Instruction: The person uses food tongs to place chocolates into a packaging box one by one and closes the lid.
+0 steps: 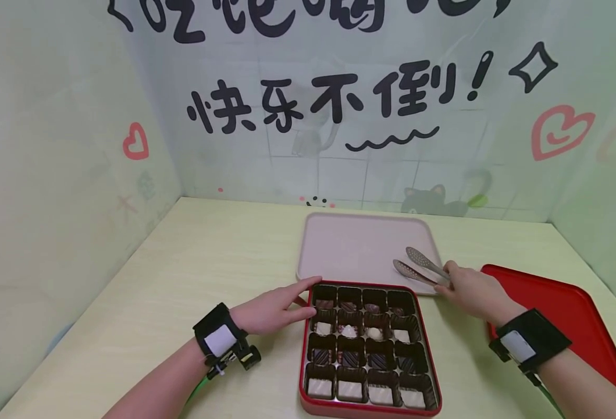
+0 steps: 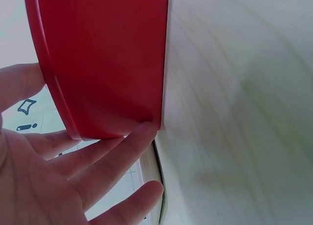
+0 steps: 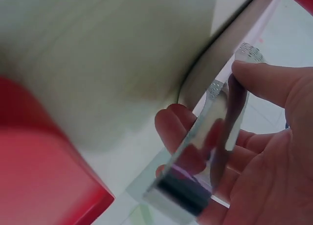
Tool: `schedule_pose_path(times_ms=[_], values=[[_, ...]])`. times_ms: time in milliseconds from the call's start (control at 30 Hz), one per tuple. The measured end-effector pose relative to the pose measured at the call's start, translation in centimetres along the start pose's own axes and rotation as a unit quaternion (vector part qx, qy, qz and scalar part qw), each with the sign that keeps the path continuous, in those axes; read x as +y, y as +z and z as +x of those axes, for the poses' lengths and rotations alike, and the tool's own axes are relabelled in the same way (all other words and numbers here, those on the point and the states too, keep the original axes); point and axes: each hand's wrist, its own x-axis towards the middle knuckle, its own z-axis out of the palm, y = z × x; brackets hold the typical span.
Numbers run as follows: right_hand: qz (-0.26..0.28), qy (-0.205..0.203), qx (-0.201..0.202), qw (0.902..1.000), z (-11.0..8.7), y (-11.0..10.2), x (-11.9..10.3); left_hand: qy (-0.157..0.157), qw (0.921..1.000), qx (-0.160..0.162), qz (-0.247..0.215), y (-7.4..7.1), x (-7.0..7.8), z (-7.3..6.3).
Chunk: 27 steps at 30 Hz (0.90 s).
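Observation:
My left hand (image 1: 273,307) touches the far left corner of a red-rimmed chocolate box (image 1: 305,355); its fingers extend along the red outer wall in the left wrist view. The box has dark compartments holding dark and white chocolates (image 1: 349,389). Beyond the box's far right corner, my right hand (image 1: 475,294) holds metal tongs (image 1: 427,263) between thumb and fingers. Their perforated tips are spread apart over the near right part of a pale pink tray (image 1: 357,244). Nothing sits between the tips.
A red tray (image 1: 564,326) lies at the right, beneath and beside my right wrist. The light wooden table (image 1: 192,273) meets printed walls (image 1: 297,174) at the back and both sides. Each wrist wears a black strap with a camera.

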Motion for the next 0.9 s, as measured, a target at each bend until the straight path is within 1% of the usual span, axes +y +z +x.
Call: schedule_pose_path(times_ms=[200,300,467,600,900], values=[[0.001,0.008,-0.009,0.9999,-0.02,0.26,0.13,-0.002,1.0,-0.002,0.002,0.03,-0.04,0.04],[-0.006,0.009,-0.008,0.9999,-0.02,0.18,0.02,0.001,1.0,0.0,0.002,0.04,-0.08,0.03],[-0.015,0.019,-0.009,0.9997,0.07,-0.07,-0.15,-0.003,1.0,0.0,0.003,0.0,-0.1,0.01],[-0.008,0.029,-0.012,0.9995,0.23,-0.1,-0.16,-0.004,1.0,0.001,0.003,-0.01,-0.1,0.03],[0.009,0.033,-0.013,0.9993,0.17,-0.23,-0.13,-0.004,1.0,0.0,0.0,-0.04,0.15,-0.1]])
